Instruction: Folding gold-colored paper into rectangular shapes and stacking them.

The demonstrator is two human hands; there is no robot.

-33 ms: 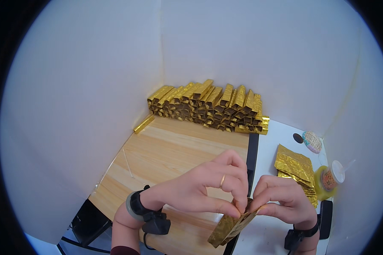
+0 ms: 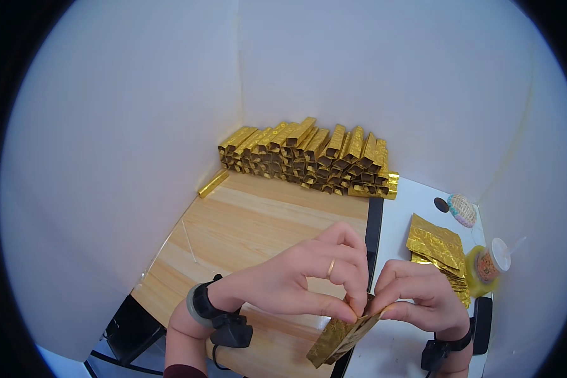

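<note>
At the upper centre of the frame, a stack of cartons (image 2: 309, 154) lines the far edge of the wooden tabletop (image 2: 264, 214), with a single carton (image 2: 213, 183) lying before its left end. Nearer, left of centre, a thin strip (image 2: 189, 241) lies on the tabletop. Rightward adjoins the side table (image 2: 394, 211), bearing flat cartons (image 2: 436, 238), a lidded cup (image 2: 487, 267) on their right. At lower centre-right, the left hand (image 2: 309, 277) and right hand (image 2: 419, 293) flank the held carton's (image 2: 331, 340) upper end

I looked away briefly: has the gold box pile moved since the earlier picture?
No: judged against the wall corner, the gold box pile sits in the same place.
</note>
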